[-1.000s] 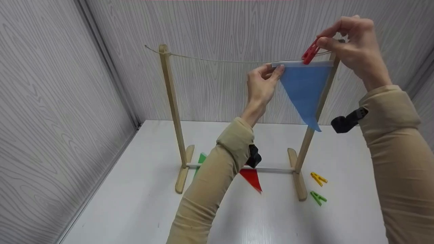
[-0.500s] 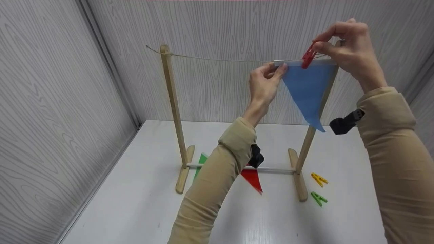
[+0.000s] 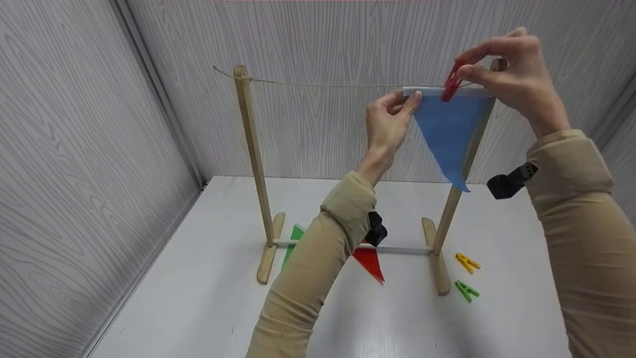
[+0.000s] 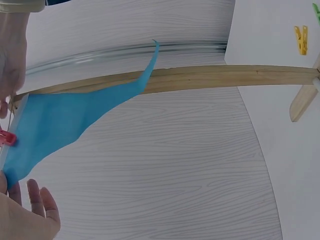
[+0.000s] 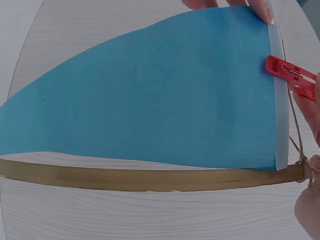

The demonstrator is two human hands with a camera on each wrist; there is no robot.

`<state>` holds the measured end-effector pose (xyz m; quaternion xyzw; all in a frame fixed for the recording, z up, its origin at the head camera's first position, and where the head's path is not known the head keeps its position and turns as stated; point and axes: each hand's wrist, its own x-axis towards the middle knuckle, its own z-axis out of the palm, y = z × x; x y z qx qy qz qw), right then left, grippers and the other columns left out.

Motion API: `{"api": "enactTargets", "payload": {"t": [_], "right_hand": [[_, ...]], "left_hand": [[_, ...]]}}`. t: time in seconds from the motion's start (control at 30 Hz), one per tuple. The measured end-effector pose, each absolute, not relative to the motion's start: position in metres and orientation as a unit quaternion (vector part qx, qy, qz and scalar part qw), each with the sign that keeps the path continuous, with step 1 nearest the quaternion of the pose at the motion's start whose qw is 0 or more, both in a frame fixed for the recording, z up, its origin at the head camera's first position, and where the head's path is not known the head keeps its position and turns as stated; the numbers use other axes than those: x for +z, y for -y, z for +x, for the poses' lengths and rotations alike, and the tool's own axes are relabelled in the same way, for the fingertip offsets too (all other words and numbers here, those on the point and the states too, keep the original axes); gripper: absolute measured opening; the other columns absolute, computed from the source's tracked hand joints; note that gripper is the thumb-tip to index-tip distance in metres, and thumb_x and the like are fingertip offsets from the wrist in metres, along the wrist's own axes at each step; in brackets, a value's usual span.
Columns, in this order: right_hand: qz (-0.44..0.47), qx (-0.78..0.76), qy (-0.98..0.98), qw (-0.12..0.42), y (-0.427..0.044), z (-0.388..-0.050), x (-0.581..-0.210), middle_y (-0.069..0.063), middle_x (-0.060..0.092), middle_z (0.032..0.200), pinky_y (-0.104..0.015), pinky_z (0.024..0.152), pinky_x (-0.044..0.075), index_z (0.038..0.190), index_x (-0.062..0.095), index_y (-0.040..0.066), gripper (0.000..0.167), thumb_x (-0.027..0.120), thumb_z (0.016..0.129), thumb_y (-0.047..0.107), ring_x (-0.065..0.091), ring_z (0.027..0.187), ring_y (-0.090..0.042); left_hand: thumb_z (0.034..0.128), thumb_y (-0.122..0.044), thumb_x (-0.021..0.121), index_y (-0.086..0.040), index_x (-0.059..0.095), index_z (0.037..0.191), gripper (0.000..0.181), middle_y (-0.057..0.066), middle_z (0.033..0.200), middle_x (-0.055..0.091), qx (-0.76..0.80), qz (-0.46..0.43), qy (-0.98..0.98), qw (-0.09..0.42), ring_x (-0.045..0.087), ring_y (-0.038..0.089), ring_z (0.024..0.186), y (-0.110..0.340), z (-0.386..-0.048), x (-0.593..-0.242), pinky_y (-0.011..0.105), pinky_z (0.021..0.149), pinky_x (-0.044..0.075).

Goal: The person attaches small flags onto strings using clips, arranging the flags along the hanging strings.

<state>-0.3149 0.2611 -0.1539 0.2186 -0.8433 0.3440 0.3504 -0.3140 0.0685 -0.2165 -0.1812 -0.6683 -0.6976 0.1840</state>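
Note:
A blue triangular pennant with a white top band hangs at the string, near the right post of a wooden stand. My left hand pinches the band's left corner between thumb and fingers. With thumb and forefinger, my right hand pinches a red clothespin, whose tip lies over the band about midway along it. In the right wrist view the clothespin overlaps the white band, the string running just beside it. The string is knotted round the post top there.
On the white table lie a yellow clothespin and a green clothespin, right of the stand's foot. A red pennant and a green pennant lie partly behind my left forearm. The left post stands upright.
Both hands have shifted slightly, the left a little right and up with the pennant's corner. The red clothespin has come down a little onto the band; the pennant's tip has swung slightly.

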Motion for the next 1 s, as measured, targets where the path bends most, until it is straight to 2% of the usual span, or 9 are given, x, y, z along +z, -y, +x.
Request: {"api": "enactTargets", "payload": {"t": [0.13,0.23,0.3,0.4,0.57,0.8,0.93,1.0], "right_hand": [[0.229,0.334,0.846,0.348,-0.263,-0.315,-0.155,0.03,0.049,0.086,-0.021,0.08,0.019,0.109,0.075,-0.003,0.026,0.074,0.091,0.015,0.027,0.087,0.0],[0.231,0.342,0.846,0.337,-0.264,-0.315,-0.156,0.024,0.043,0.084,-0.027,0.098,0.017,0.111,0.074,-0.002,0.03,0.076,0.09,0.018,0.026,0.088,0.0],[0.233,0.35,0.845,0.33,-0.263,-0.314,-0.155,0.019,0.039,0.083,-0.036,0.111,0.008,0.113,0.074,-0.002,0.033,0.077,0.09,0.022,0.026,0.09,0.0],[0.24,0.358,0.842,0.324,-0.263,-0.314,-0.155,0.018,0.038,0.082,-0.047,0.119,-0.005,0.113,0.073,-0.001,0.036,0.078,0.089,0.024,0.026,0.092,0.001],[0.247,0.354,0.84,0.328,-0.264,-0.315,-0.156,0.02,0.038,0.082,-0.045,0.113,0.0,0.114,0.073,-0.002,0.037,0.079,0.088,0.024,0.025,0.093,0.001],[0.244,0.355,0.835,0.341,-0.268,-0.318,-0.16,0.017,0.038,0.084,-0.038,0.094,0.009,0.116,0.073,-0.001,0.04,0.081,0.085,0.021,0.023,0.096,0.0],[0.233,0.365,0.832,0.347,-0.267,-0.317,-0.164,0.017,0.036,0.093,-0.036,0.095,0.011,0.118,0.073,0.001,0.042,0.082,0.084,0.023,0.02,0.102,-0.001],[0.24,0.367,0.825,0.357,-0.266,-0.316,-0.165,0.023,0.042,0.098,-0.037,0.097,0.011,0.119,0.073,0.003,0.043,0.083,0.084,0.026,0.02,0.105,-0.002]], "left_hand": [[0.0978,-0.019,0.067,0.001,0.071,0.116,0.028,0.016,0.113,0.075,-0.698,-0.178,0.668,0.187,0.073,0.021,0.106,-0.068,-0.315,-0.217,0.016,0.089,0.052],[0.0978,-0.019,0.067,0.001,0.071,0.117,0.028,0.015,0.113,0.075,-0.698,-0.177,0.668,0.185,0.072,0.02,0.106,-0.067,-0.316,-0.218,0.016,0.089,0.052],[0.098,-0.019,0.066,0.0,0.071,0.117,0.028,0.015,0.113,0.075,-0.699,-0.177,0.668,0.182,0.072,0.019,0.105,-0.067,-0.317,-0.219,0.016,0.089,0.052],[0.0981,-0.018,0.066,0.001,0.071,0.117,0.027,0.015,0.114,0.074,-0.703,-0.176,0.665,0.181,0.072,0.019,0.105,-0.066,-0.318,-0.22,0.016,0.088,0.053],[0.0977,-0.016,0.066,0.001,0.071,0.117,0.026,0.016,0.114,0.074,-0.708,-0.174,0.661,0.179,0.072,0.021,0.106,-0.065,-0.318,-0.221,0.015,0.085,0.053],[0.0967,-0.012,0.067,0.003,0.069,0.12,0.027,0.019,0.12,0.071,-0.722,-0.18,0.648,0.164,0.069,0.025,0.108,-0.061,-0.318,-0.224,0.015,0.087,0.054],[0.0955,-0.01,0.068,0.003,0.066,0.124,0.031,0.02,0.123,0.069,-0.727,-0.186,0.641,0.16,0.068,0.025,0.111,-0.058,-0.319,-0.228,0.015,0.09,0.055],[0.095,-0.01,0.069,0.003,0.066,0.124,0.032,0.02,0.123,0.069,-0.727,-0.188,0.641,0.158,0.068,0.025,0.112,-0.057,-0.319,-0.231,0.015,0.09,0.054]]}}
